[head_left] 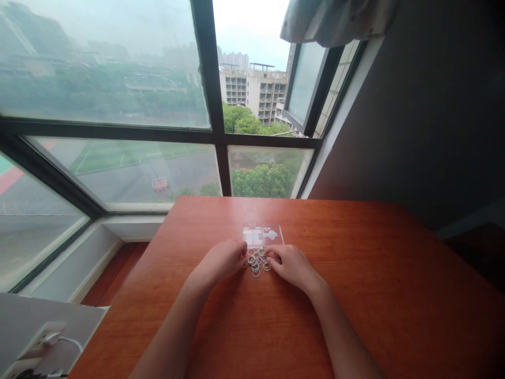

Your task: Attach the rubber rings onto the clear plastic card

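A small pile of thin pale rings (255, 261), perhaps hair ties, lies on the reddish-brown wooden table (252, 326). My left hand (225, 259) is at the pile's left side, its fingers curled and closed. One ring shows right by its fingertips, but what they hold is hidden. On the right side, my right hand (294, 266) bends its thumb and index finger together against the pile's edge; I cannot make out what is between the tips. Just behind the rings lies a clear plastic box (273, 237) with a white print, partly covered by my fingers.
Dark-framed windows (221, 138) rise behind the table's far edge, with one pane (310, 84) tilted outward. A grey curtain (335, 23) hangs at the top right beside a dark wall (418, 121). At the lower left, a white plug (51, 338) sits in a wall socket.
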{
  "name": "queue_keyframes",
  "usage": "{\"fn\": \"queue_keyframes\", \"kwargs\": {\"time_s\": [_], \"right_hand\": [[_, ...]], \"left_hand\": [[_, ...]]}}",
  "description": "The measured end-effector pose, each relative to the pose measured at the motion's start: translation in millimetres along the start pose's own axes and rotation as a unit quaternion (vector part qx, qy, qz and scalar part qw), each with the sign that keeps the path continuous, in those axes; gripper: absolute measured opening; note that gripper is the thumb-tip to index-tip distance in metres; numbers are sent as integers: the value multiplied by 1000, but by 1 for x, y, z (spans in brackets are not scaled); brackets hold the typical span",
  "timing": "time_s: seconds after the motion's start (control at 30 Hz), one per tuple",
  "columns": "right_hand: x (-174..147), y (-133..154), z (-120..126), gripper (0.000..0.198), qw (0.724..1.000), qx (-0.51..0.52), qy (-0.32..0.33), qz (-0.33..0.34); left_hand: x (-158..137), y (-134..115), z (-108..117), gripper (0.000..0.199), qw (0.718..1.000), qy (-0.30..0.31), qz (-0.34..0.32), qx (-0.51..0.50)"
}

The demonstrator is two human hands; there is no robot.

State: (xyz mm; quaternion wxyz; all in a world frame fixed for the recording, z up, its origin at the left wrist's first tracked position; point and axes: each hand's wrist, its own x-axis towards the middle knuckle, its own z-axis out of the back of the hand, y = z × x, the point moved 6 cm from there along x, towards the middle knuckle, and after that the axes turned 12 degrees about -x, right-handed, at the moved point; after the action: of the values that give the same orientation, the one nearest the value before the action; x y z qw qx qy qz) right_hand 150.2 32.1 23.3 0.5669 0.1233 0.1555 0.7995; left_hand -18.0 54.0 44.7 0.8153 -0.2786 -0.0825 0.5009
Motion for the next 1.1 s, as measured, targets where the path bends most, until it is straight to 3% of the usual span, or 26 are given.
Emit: {"fn": "queue_keyframes", "kwargs": {"time_s": [0.2, 0.4, 0.67, 1.1], "right_hand": [[1, 0, 0, 24, 1000, 3, -24, 3], [1, -6, 6, 15, 999, -6, -39, -9], [-2, -6, -1, 9, 999, 23, 24, 11], [-3, -2, -2, 9, 999, 18, 35, 18]], "left_hand": [[-1, -1, 2, 14, 1000, -4, 1, -2], [-3, 5, 9, 11, 1000, -25, -1, -13], [-1, 1, 5, 14, 1000, -6, 5, -20], [2, 0, 2, 21, 1000, 13, 12, -1]]}}
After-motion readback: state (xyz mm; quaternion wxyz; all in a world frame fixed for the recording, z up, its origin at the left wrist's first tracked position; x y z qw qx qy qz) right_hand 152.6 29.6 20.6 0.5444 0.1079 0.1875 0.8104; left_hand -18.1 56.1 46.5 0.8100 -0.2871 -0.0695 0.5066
